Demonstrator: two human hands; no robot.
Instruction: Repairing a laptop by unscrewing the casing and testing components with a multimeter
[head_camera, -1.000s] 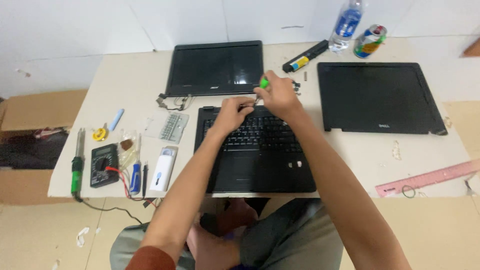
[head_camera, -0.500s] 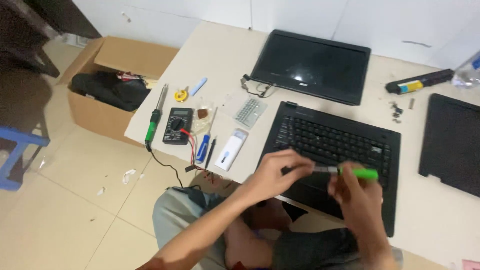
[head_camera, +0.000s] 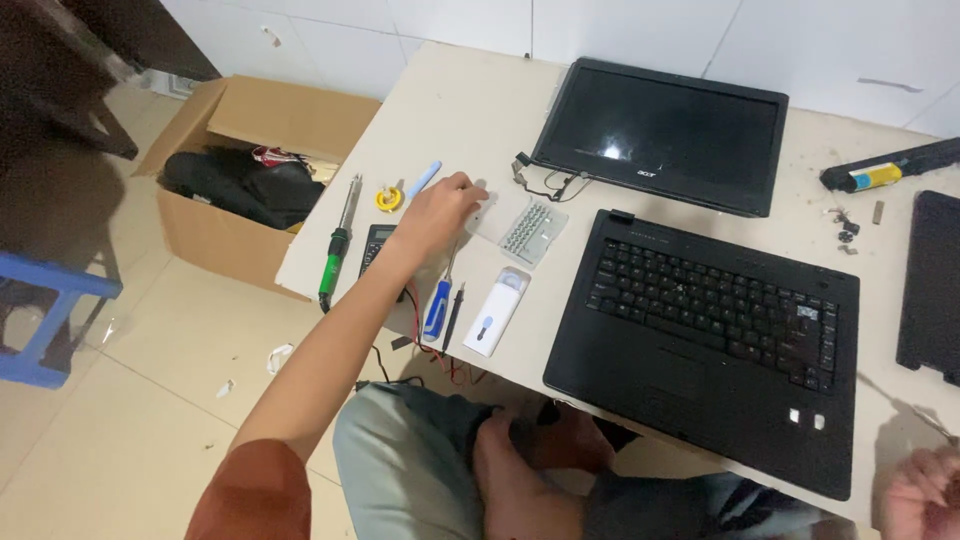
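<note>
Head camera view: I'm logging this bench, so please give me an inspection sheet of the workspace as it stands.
Surface: pale table, dusty, small screws scattered near the right edge.
Job's things: clear bit case by the left hand; black laptop base; detached screen panel.
Clutter: green-handled soldering iron, multimeter partly under the arm, blue-handled tool, white case, yellow solder reel.
Hands: left hand reaching at the bit case, fingers spread; right hand at the frame corner, state unclear.
Cables: thin wires at the panel hinge; red and black leads over the table edge.
Surroundings: open cardboard box on the tiled floor, blue stool.
</note>
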